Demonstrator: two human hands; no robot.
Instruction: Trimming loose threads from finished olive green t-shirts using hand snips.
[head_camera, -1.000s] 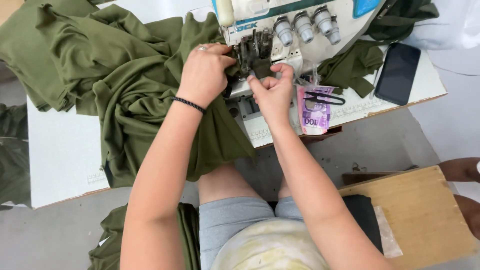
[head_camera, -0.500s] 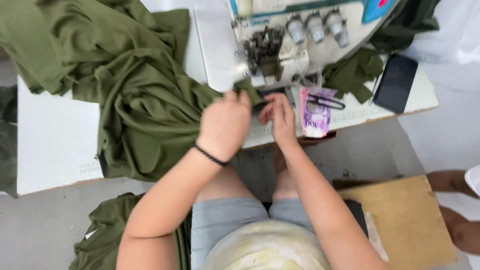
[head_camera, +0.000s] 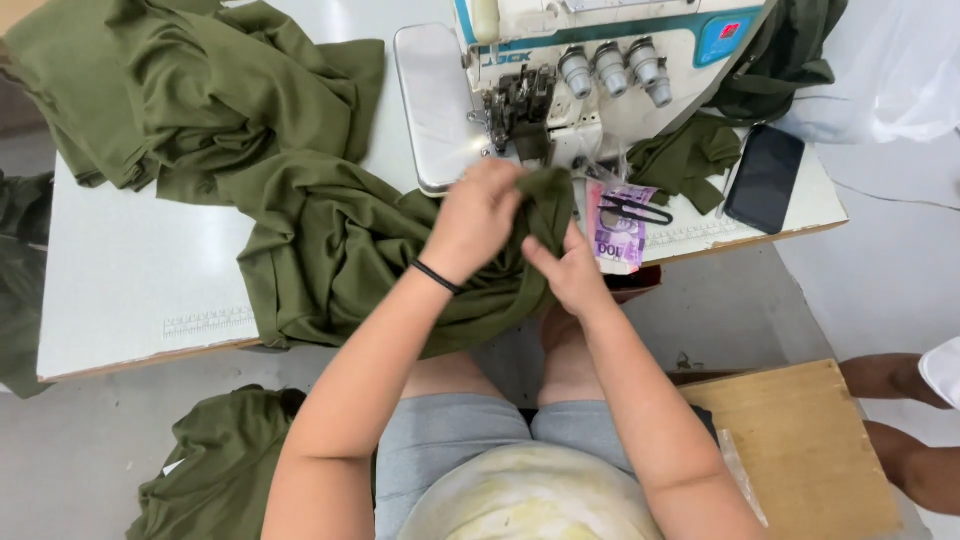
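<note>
At the front edge of the white worktop (head_camera: 120, 290), just below the sewing machine (head_camera: 560, 90), both hands are gripping the same bunch of olive-green fabric (head_camera: 330, 250). The left hand (head_camera: 478, 215), wearing a thin black band at the wrist, is lying over the top of the bunch with its fingers (head_camera: 505, 185) curled shut on the cloth. The right hand (head_camera: 570, 270) is coming up from beneath, its fingers closing on the folded edge just beside the left hand, the two hands nearly touching. The fabric is spreading leftward from the hands across the worktop and hanging over the front edge toward the person's lap. More olive cloth is lying heaped at the far left corner, and another piece is lying on the floor below. To the right of the hands, black scissors (head_camera: 635, 210) are resting on a purple packet (head_camera: 615, 235), and a dark phone (head_camera: 765, 180) is lying near the worktop's right end.
</note>
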